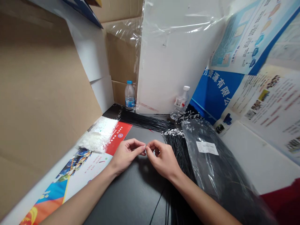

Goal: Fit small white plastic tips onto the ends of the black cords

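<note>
My left hand (pixel 126 153) and my right hand (pixel 161 157) meet fingertip to fingertip over the black table (pixel 131 193). Both pinch something tiny between thumb and forefinger at about the same spot; it is too small to name. A thin black cord (pixel 156 204) runs from under my right hand toward me. Right beside my right hand lies a bundle of black cords with white tips (pixel 174 137). A bag of small white parts (pixel 99 134) lies to the left of my left hand.
A clear plastic bag of more black cords (pixel 217 162) lies at the right. Another cord bundle (pixel 145 121) runs across the back. Two water bottles (pixel 129 96) (pixel 181 100) stand at the rear. Cardboard walls and posters close in the sides.
</note>
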A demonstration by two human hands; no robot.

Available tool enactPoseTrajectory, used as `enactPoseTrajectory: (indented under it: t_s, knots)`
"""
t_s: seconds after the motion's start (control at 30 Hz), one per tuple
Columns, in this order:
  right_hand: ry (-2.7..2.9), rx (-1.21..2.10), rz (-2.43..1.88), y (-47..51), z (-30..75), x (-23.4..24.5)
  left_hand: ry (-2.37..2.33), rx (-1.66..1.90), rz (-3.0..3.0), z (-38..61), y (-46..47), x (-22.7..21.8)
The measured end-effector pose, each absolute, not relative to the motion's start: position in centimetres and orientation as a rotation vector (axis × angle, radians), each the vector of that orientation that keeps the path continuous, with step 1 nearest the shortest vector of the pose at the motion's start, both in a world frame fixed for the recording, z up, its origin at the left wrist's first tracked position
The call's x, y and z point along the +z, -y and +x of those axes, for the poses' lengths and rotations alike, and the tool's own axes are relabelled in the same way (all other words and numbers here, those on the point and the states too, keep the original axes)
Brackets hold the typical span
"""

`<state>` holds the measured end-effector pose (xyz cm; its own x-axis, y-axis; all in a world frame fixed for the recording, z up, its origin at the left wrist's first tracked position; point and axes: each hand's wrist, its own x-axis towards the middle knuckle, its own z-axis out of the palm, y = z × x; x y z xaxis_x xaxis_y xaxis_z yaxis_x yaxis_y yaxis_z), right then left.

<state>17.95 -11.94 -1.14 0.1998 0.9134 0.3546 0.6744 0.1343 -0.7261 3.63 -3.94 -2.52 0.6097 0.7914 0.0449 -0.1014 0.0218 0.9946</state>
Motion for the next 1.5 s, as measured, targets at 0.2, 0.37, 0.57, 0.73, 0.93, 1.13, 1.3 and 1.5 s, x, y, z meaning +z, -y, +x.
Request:
enactPoseTrajectory:
  t_s: [0.2, 0.37, 0.57, 0.73, 0.93, 1.13, 1.3, 1.5]
  knots:
    - [1.505, 0.393, -1.632, 11.9, 18.0, -1.3, -0.616, 0.719, 1.417, 3.4, 3.7, -2.6]
    - [1.517, 0.468, -1.600, 11.8, 18.2, -1.1, -0.632, 0.731, 1.398, 3.4, 3.8, -2.5]
    - [1.515, 0.417, -1.615, 11.8, 18.2, -0.9, -0.630, 0.730, 1.383, 3.3, 3.9, -2.3]
    - [1.505, 0.345, -1.636, 11.9, 17.9, -0.9, -0.639, 0.753, 1.381, 3.5, 4.3, -2.3]
    - [1.500, 0.314, -1.614, 12.1, 17.6, -0.9, -0.672, 0.842, 1.370, 3.9, 5.0, -2.3]
    - [1.520, 0.291, -1.567, 12.3, 17.5, -1.0, -0.705, 0.846, 1.377, 3.7, 5.0, -2.2]
    - [1.561, 0.254, -1.536, 12.4, 17.6, -0.7, -0.726, 0.909, 1.409, 3.6, 5.0, -1.8]
    - [1.688, 0.158, -1.531, 12.5, 18.3, 0.7, -0.723, 0.895, 1.373, 3.3, 4.6, -1.3]
